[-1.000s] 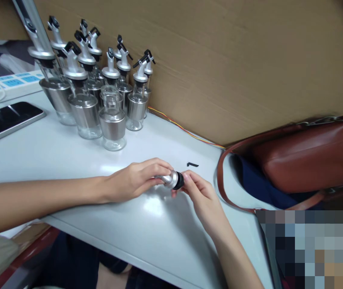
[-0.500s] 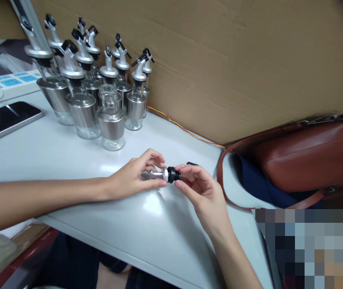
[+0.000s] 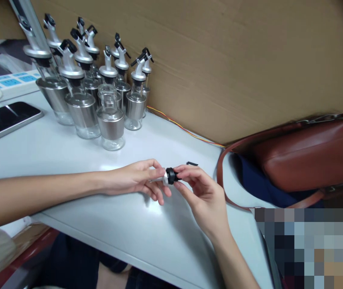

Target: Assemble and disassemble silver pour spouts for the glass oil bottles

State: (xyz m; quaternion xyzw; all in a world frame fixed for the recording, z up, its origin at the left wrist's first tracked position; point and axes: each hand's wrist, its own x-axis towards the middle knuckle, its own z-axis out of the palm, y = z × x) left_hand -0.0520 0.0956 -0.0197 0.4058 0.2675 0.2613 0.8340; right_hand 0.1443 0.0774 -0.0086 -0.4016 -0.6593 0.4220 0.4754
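Observation:
A bottle pourer [image 3: 169,176] with a silver spout and a black ribbed stopper lies sideways between my hands above the table. My right hand [image 3: 206,192] pinches the black stopper end between thumb and fingertips. On the spout side, my left hand [image 3: 139,178] holds the silver part loosely, thumb on top by the collar and other fingers spread below it. Part of the spout is hidden by that hand. A small black piece [image 3: 192,163] shows just behind my right fingers. Beyond my left hand stands a glass bottle [image 3: 111,124] with a metal band and an uncovered neck.
Several similar bottles [image 3: 81,112] with pourers fitted stand at the back left. A phone [image 3: 7,122] and a white power strip [image 3: 11,82] lie at far left. A brown bag [image 3: 309,156] and its strap occupy the right side. Thin wires [image 3: 186,130] run along the cardboard wall [image 3: 234,60].
My left hand has rolled over: its thumb moved from below the pourer to above it, and its fingers swung underneath. The pourer turned slightly, while my right hand kept its pinch.

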